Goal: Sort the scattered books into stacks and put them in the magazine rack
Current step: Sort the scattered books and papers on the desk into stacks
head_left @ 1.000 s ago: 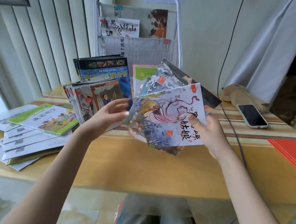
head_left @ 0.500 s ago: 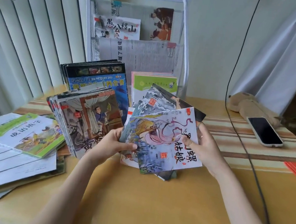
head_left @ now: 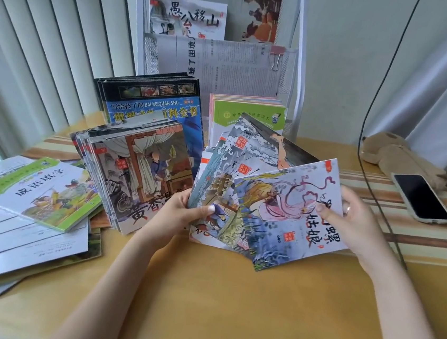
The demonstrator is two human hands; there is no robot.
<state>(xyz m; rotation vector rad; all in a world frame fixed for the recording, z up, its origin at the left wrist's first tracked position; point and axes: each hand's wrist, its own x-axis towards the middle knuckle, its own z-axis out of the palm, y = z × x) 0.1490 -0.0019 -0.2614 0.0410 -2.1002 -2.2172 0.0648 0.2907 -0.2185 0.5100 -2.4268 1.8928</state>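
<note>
Crowding the far half of the table (head_left: 225, 302) were a leaning row of picture books (head_left: 136, 176) at centre left, a dark-and-blue encyclopedia stack (head_left: 157, 107) propped behind it, and a green-topped stack (head_left: 249, 114) to the right of that, all standing in front of the white magazine rack (head_left: 300, 67), whose upper pockets already held a few books and a clipped sheet. At the left edge lay a loose spread of flat books (head_left: 24, 242) with a green-bordered one (head_left: 46, 192) on top. A phone (head_left: 420, 198) lay face up at the far right beside a brown plush toy (head_left: 389, 153), and a black cable (head_left: 370, 129) ran down across the striped cloth near the right wrist. A fan of thin picture books (head_left: 244, 199), their covers pale blue-grey with ink-style drawings and small red seals, sat tilted between both hands at the table's centre, lower edges near or on the surface; I could not tell which. The left hand (head_left: 181, 214) held the fan's left side, thumb curled over the covers. The right hand (head_left: 354, 224) pinched the front book (head_left: 289, 217), thumb on its cover and fingers behind, at its right edge. Bare yellow tabletop lay open on the near side, between the forearms and toward the near edge.
</note>
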